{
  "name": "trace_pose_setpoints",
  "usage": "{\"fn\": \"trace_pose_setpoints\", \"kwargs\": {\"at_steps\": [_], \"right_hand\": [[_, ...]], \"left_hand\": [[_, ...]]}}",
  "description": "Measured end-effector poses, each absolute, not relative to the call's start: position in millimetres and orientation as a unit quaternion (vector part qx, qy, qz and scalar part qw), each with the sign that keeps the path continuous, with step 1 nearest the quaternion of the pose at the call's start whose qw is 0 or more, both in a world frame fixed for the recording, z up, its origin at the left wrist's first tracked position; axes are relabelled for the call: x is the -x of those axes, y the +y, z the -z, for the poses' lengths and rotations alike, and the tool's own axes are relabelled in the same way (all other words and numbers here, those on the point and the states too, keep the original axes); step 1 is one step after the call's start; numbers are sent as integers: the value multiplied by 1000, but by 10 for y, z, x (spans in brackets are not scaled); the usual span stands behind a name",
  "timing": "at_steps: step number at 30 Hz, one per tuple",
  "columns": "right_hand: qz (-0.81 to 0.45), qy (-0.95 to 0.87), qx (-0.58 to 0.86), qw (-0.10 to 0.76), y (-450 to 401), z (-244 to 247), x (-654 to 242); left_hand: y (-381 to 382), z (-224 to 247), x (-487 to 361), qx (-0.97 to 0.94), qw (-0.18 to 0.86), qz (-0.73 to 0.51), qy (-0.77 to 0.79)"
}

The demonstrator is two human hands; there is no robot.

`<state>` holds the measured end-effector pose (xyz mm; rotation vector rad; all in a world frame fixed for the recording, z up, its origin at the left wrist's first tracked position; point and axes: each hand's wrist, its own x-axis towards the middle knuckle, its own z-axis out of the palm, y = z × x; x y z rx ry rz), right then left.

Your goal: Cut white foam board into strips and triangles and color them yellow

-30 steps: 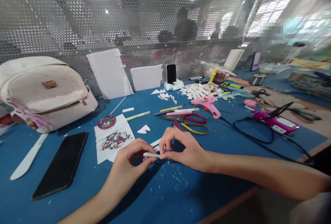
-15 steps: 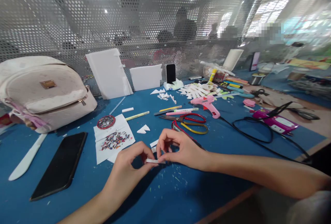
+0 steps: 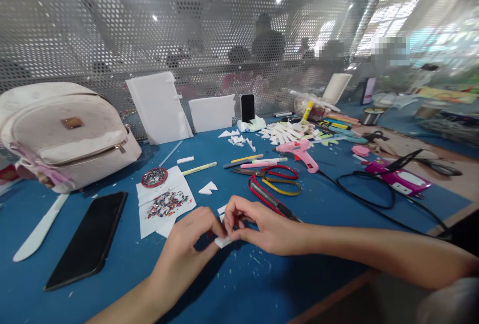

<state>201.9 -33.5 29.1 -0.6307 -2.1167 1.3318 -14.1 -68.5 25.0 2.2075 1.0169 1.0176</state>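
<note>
- White piece [image 3: 222, 242]: short and flat, gripped at the fingertips of both hands.
- Left hand [image 3: 187, 236]: nearly closed; thumb and index finger pinch the left end (a gap shows between thumb and finger behind the pinch).
- Right hand [image 3: 260, 225]: nearly closed; thumb and fingertips pinch the opposite end, with the remaining fingers curled.
- Work surface: blue tabletop [image 3: 243, 294], with small pale scraps scattered near the hands.
- Beyond the right hand: red-and-black utility knife [image 3: 270, 199], scissors [image 3: 280, 172] and pink glue gun [image 3: 304, 154].
- Left side: black phone [image 3: 86, 241], white backpack [image 3: 71, 139], and a paper sheet [image 3: 180, 177] bearing multicoloured bits [image 3: 166, 205].
- Rear: perforated metal screen [image 3: 209, 24], with two white panels [image 3: 155, 109] standing before it; blurred figures show through.
- Location of piece: directly between the two hands, touching both, left of the utility knife; contact with the tabletop cannot be determined.
</note>
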Motion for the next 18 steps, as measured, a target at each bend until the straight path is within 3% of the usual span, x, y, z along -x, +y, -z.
{"fn": "trace_pose_setpoints", "kwargs": {"at_steps": [6, 9, 11, 18], "right_hand": [[-497, -777, 219, 317, -166, -380, -1992], [-401, -800, 270, 356, 341, -532, -2012], [-275, -825, 371, 325, 829, -642, -2055], [-141, -785, 532, 285, 2206, -626, -2246]], "left_hand": [[-654, -237, 235, -852, 136, -393, 318], [-653, -193, 240, -844, 152, -421, 294], [-662, -145, 233, -845, 161, -421, 289], [-692, 7, 267, -855, 142, -412, 281]]}}
